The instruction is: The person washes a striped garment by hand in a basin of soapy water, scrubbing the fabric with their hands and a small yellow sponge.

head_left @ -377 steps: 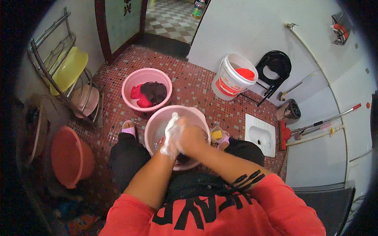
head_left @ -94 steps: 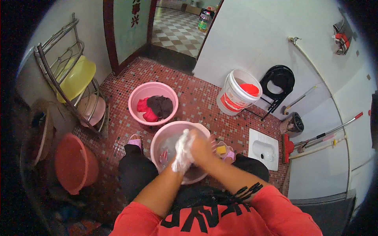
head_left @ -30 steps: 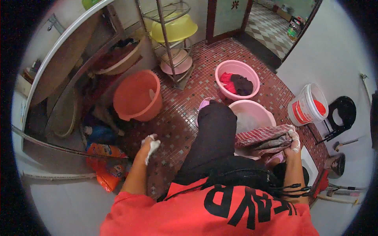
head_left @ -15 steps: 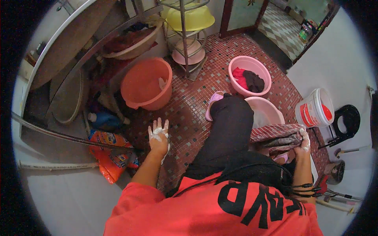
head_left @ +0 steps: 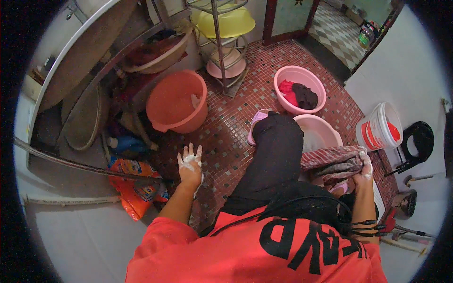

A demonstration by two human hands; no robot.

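Streaked with white suds, my left hand (head_left: 190,165) is held out over the tiled floor with its fingers spread and nothing in it. My right hand (head_left: 365,166), also sudsy, grips one end of a wet striped cloth, red and grey (head_left: 330,161); whether it is a garment I cannot tell. The cloth hangs across the near side of a pink basin (head_left: 334,134), which shows cloudy whitish water inside. My bent knee and a pink slipper (head_left: 257,126) are beside that basin.
Beyond is another pink basin (head_left: 306,112) with red and dark clothes. An orange tub (head_left: 177,106) stands left, near an orange detergent bag (head_left: 134,188) and a blue bottle (head_left: 126,144). A metal rack (head_left: 218,47) holds basins. At right are a white bucket (head_left: 377,129) and black stool (head_left: 420,141).
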